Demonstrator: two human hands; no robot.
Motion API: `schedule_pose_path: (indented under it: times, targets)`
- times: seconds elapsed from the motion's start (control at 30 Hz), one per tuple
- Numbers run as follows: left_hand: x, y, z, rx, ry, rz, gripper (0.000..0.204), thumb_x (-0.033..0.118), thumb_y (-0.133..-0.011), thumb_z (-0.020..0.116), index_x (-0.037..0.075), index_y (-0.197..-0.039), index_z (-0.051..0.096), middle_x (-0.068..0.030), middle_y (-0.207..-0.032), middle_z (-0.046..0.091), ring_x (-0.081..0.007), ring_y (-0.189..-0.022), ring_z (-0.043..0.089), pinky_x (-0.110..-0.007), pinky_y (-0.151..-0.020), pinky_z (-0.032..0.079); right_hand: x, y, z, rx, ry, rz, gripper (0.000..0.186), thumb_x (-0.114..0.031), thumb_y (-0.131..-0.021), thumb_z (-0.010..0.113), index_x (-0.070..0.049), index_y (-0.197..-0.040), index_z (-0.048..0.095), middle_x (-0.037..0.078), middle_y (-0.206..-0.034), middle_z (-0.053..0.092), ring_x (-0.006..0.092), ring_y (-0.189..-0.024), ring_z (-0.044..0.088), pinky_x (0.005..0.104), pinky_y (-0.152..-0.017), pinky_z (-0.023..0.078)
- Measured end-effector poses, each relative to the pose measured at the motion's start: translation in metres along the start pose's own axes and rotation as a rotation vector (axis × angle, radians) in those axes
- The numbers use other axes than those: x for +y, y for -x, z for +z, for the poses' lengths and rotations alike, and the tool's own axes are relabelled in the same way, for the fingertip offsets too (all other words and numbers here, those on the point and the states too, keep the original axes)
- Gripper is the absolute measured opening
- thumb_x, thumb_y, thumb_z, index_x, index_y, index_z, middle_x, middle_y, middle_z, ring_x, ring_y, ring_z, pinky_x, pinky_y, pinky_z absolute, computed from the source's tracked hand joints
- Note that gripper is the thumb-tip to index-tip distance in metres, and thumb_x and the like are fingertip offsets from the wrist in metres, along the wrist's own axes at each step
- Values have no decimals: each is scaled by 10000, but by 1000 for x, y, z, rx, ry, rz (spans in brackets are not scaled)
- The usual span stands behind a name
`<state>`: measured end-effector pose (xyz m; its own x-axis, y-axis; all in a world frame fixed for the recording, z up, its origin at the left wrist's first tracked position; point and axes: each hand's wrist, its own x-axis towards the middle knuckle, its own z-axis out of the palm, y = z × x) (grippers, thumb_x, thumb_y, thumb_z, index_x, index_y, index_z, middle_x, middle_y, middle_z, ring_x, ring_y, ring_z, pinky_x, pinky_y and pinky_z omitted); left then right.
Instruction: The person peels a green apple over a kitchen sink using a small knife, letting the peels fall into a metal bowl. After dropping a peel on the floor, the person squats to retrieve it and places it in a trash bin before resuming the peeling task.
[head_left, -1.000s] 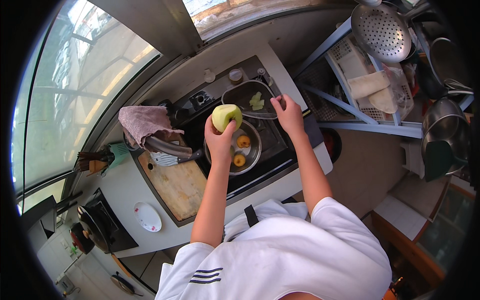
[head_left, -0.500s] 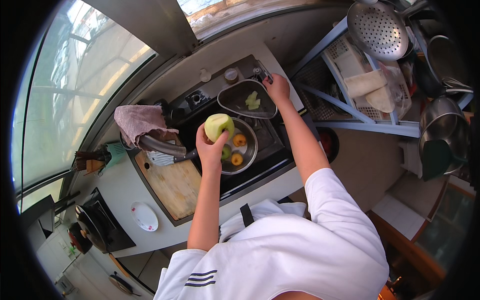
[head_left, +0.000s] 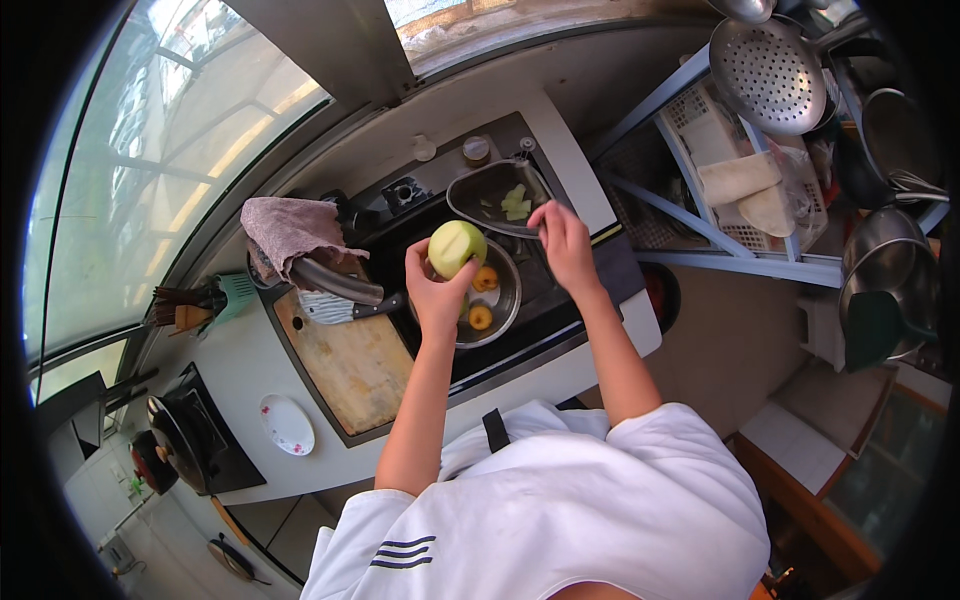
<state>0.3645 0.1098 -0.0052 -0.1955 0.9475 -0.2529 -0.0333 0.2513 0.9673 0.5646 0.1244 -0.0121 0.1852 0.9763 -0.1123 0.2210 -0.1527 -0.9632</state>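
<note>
Here, the left hand (head_left: pixel 438 296) wraps fingers and thumb around the green fruit (head_left: pixel 457 246), held above the steel bowl (head_left: pixel 514 302) with a pale pared patch facing up. The right hand (head_left: pixel 568 246) curls its fingers beside the basket (head_left: pixel 474 196) of green scraps (head_left: pixel 516 203); whether they grip a tool I cannot tell. Paring seems in hand; the next move likely calls for a firm hold and unpared skin turned up. The left hand hides part of the bowl around two yellowish fruits (head_left: pixel 480 317).
</note>
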Motion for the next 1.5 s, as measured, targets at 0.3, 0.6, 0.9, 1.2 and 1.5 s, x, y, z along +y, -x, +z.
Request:
schedule_pose_path:
  times: [0.3,0.6,0.9,1.2,1.5]
  targets:
    - [21,-3,22,-65,-118,281,581,-3,-662,826,35,-1162,534,-99,-1161,644,-166,-1032,649,-290,-889,528,-40,55,9,-112,277,-103,398,-279,-1054,436,1,-805,572,166,-636,552,377,-601,577,400,-563,441]
    - [27,-5,9,-221,8,162,607,-32,-661,799,28,-1195,517,-95,-1221,618,-174,-1104,625,-297,-947,513,0,15,26,-103,427,-82,430,-324,-1046,422,-14,-837,632,205,-756,656,428,-754,635,486,-665,499]
    - [28,-14,10,-230,-71,86,619,-49,-662,725,18,-1226,478,-114,-1153,607,-190,-1084,631,-313,-940,522,45,-25,-1,-178,805,101,492,-380,-1033,418,-13,-815,663,201,-759,670,414,-791,652,498,-723,506]
    - [41,-9,12,-233,-95,143,646,-76,-604,749,24,-1206,539,-98,-1102,636,-183,-1035,652,-304,-908,538,-49,46,-2,-95,469,-215,421,-363,-1034,474,-56,-769,587,166,-577,562,399,-577,590,468,-514,450]
    - [46,-18,5,-246,-206,258,600,-49,-576,750,14,-1153,597,-68,-1123,604,-181,-979,653,-303,-874,551,-37,46,12,-36,455,-209,435,-369,-1042,453,-54,-773,585,179,-588,570,409,-591,594,482,-522,459]
